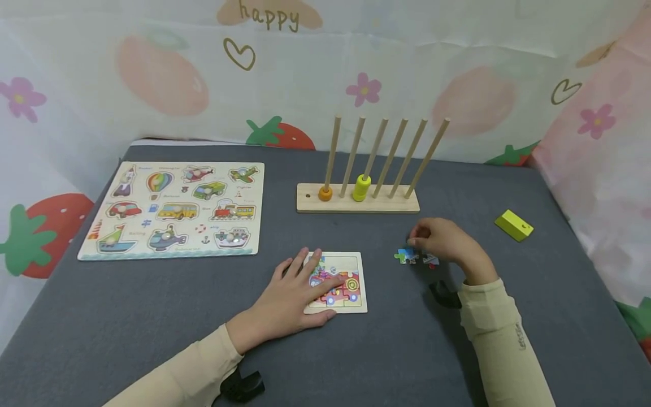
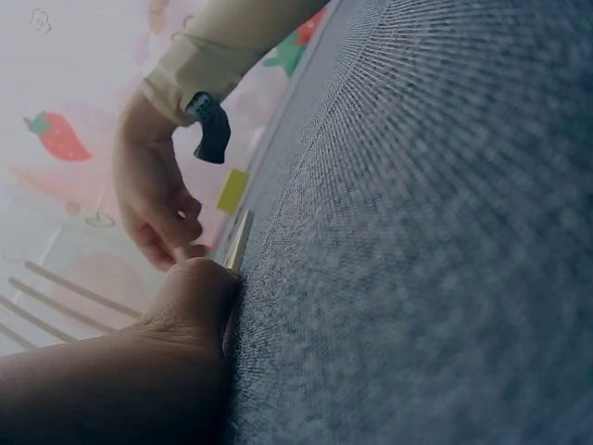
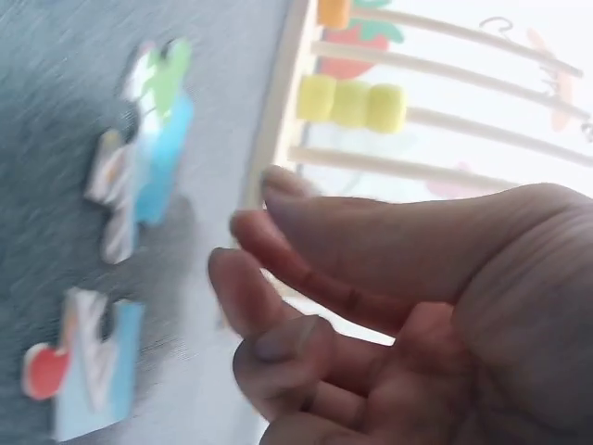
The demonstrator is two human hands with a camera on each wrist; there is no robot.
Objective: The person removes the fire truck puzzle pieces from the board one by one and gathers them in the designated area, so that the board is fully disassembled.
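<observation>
My left hand (image 1: 292,297) lies with spread fingers on a small square jigsaw board (image 1: 363,282), covering its left part. Pink-red picture pieces (image 1: 335,291) fill the lower area of that board. Above the cloth to the right hovers my right hand (image 1: 445,243), its fingers loosely bent. In the right wrist view, the thumb (image 3: 371,236) stands apart from the fingertips and nothing shows between them. Just below this hand lie loose jigsaw pieces: a blue and green one (image 3: 162,139) and a pale blue one with a red spot (image 3: 102,371).
Behind the board stands a wooden peg rack (image 1: 307,204) with an orange bead (image 1: 325,194) and yellow-green beads (image 1: 361,188). A large vehicle puzzle board (image 1: 178,232) lies at the left. Far right sits a yellow block (image 1: 513,225). A printed curtain (image 1: 330,68) hangs behind.
</observation>
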